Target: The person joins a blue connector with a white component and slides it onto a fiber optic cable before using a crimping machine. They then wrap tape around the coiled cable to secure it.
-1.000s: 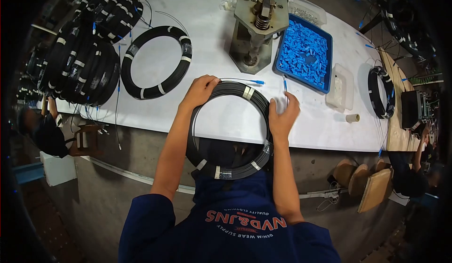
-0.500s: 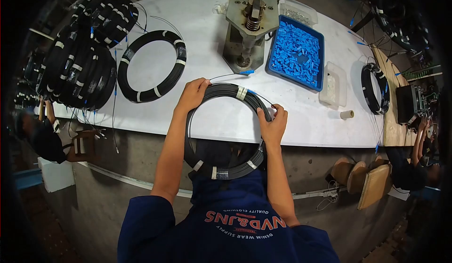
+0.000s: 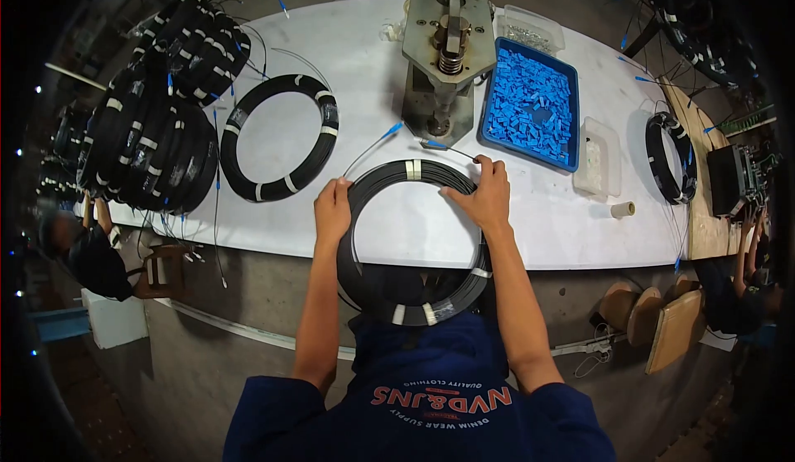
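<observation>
At the table's near edge (image 3: 571,265), the left hand (image 3: 331,207) is pinching one lead (image 3: 364,155) in closed fingertips, beside the coil (image 3: 381,179). The right hand (image 3: 490,199) is spanning the coil's far right half open, thumb (image 3: 450,192) resting on it, fingertips meeting a second lead (image 3: 460,153); grip firmness: cannot tell. Judged purpose: steadying the ring while leaving both blue tips free. The coil is lying partly on the table, near side overhanging toward the person. Appearance: black, fine strands, pale tape bands, clear wrap. A metal press (image 3: 449,69) is standing beyond; a blue tray (image 3: 528,156) is sitting right.
</observation>
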{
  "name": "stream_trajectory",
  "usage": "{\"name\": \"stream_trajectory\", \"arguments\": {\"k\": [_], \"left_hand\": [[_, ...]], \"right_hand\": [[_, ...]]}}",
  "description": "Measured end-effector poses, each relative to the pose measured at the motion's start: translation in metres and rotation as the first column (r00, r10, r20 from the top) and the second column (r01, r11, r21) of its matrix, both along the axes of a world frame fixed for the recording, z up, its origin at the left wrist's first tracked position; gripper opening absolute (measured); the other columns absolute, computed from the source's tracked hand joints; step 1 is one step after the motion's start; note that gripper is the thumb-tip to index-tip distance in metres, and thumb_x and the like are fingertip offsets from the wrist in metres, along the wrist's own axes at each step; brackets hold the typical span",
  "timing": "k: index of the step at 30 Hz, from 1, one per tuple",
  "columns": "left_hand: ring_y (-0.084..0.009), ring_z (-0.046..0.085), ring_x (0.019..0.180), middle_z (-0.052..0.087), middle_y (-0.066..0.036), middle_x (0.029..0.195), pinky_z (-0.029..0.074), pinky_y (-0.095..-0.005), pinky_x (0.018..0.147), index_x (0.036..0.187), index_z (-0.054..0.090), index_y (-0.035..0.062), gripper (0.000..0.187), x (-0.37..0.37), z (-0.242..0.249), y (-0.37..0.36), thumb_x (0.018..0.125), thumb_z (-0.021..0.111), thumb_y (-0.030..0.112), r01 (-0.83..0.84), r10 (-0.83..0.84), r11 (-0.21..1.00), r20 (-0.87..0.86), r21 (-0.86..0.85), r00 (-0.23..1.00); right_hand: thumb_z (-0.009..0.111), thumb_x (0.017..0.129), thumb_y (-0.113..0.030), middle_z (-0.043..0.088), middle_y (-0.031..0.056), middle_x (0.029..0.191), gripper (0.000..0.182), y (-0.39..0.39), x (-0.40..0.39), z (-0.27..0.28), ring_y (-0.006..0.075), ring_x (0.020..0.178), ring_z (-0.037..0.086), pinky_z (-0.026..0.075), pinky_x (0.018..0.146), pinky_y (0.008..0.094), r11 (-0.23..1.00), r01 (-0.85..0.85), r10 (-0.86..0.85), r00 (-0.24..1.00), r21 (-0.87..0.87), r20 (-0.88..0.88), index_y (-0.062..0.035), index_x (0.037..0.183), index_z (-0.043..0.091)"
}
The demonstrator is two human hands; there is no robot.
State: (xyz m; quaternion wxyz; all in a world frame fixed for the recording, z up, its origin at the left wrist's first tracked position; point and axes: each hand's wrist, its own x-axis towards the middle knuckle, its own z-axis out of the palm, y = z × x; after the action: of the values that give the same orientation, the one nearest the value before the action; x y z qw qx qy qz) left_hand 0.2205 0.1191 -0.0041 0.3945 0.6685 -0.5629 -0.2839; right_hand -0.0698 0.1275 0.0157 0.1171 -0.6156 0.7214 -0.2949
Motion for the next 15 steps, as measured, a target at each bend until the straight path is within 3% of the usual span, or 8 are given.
{"name": "stream_trajectory", "arguments": {"k": [5, 6, 8, 9, 11, 15], "left_hand": [[-0.0219, 0.063, 0.076, 0.067, -0.016, 0.082, 0.047, -0.034, 0.072, 0.098, 0.065, -0.0013, 0.033, -0.005, -0.002, 0.007, 0.101, 0.049, 0.027, -0.07, 0.072, 0.997, -0.043, 0.046, 0.996], [-0.0251, 0.065, 0.078, 0.067, -0.015, 0.083, 0.049, -0.0347, 0.074, 0.105, 0.063, -0.0009, 0.031, -0.005, 0.004, 0.003, 0.101, 0.049, 0.026, -0.011, 0.007, 0.992, 0.028, 0.127, 1.0], [-0.032, 0.065, 0.094, 0.067, -0.018, 0.097, 0.049, -0.0387, 0.084, 0.119, 0.058, -0.0003, 0.035, -0.002, -0.007, -0.01, 0.098, 0.054, 0.028, 0.035, -0.032, 0.984, -0.021, 0.176, 0.999], [-0.032, 0.065, 0.094, 0.067, -0.018, 0.097, 0.049, -0.0387, 0.084, 0.119, 0.058, -0.0003, 0.035, -0.003, -0.009, -0.017, 0.098, 0.054, 0.028, 0.037, -0.034, 0.984, -0.022, 0.172, 0.999], [-0.0383, 0.058, 0.11, 0.062, -0.023, 0.115, 0.045, -0.0444, 0.096, 0.132, 0.051, -0.0004, 0.051, -0.008, -0.012, -0.031, 0.093, 0.061, 0.031, 0.021, -0.008, 0.999, 0.275, -0.045, 0.962], [-0.0404, 0.052, 0.119, 0.056, -0.025, 0.123, 0.039, -0.0467, 0.103, 0.139, 0.047, 0.0005, 0.063, -0.025, -0.011, -0.054, 0.088, 0.068, 0.031, 0.014, 0.038, 0.989, 0.356, -0.144, 0.934]], "right_hand": [[0.091, 0.056, -0.041, 0.053, 0.0148, 0.102, 0.073, -0.029, -0.005, 0.003, 0.0335, 0.093, 0.055, 0.045, 0.077, 0.0445, 0.989, -0.15, 0.149, 0.988, -0.008, -0.038, -0.0065, 0.109, 0.058], [0.091, 0.056, -0.041, 0.053, 0.0148, 0.102, 0.073, -0.033, -0.004, 0.004, 0.0335, 0.093, 0.055, 0.045, 0.077, 0.0445, 0.988, -0.153, 0.153, 0.988, -0.014, -0.033, -0.0065, 0.109, 0.058], [0.091, 0.055, -0.043, 0.053, 0.0141, 0.102, 0.07, -0.039, -0.006, 0.007, 0.0335, 0.092, 0.055, 0.045, 0.077, 0.0444, 0.985, -0.17, 0.171, 0.985, 0.018, -0.036, -0.0074, 0.107, 0.059], [0.09, 0.057, -0.046, 0.053, 0.0137, 0.101, 0.071, -0.039, -0.007, 0.003, 0.0332, 0.09, 0.055, 0.045, 0.076, 0.0441, 0.983, -0.183, 0.181, 0.982, -0.028, -0.053, -0.007, 0.107, 0.059], [0.089, 0.059, -0.049, 0.053, 0.0138, 0.1, 0.07, -0.039, -0.009, -0.004, 0.0329, 0.089, 0.054, 0.045, 0.076, 0.0441, 0.98, -0.18, 0.176, 0.983, -0.087, -0.052, -0.0069, 0.107, 0.059], [0.081, 0.071, -0.053, 0.054, 0.0138, 0.098, 0.061, -0.04, -0.009, -0.004, 0.0323, 0.088, 0.055, 0.044, 0.075, 0.0444, 0.982, -0.145, 0.143, 0.989, -0.122, -0.027, -0.0053, 0.103, 0.061]]}}
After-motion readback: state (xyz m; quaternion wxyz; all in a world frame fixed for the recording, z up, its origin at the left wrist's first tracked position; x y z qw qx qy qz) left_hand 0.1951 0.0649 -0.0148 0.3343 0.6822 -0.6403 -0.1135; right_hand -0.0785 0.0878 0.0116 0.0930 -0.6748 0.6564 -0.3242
